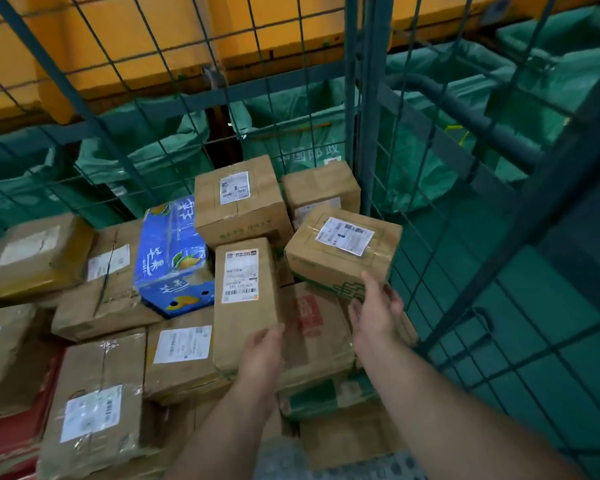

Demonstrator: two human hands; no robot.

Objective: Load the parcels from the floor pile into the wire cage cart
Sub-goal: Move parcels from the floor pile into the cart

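Note:
Inside the green wire cage cart (361,140) lie several brown cardboard parcels. My left hand (262,351) rests against the near end of a long narrow parcel (245,323) with a white label; its fingertips are hidden behind the box edge. My right hand (378,306) reaches with straight fingers to the near side of a tilted brown parcel (343,251) with a white label, which leans by the cart's right wire wall. The floor pile is not in view.
A blue fruit-print carton (168,261) sits among the parcels at centre left. Two more brown boxes (239,199) stand at the back. Green mail sacks (146,150) and a yellow structure (118,46) lie beyond the mesh. A grey bar (465,112) crosses outside on the right.

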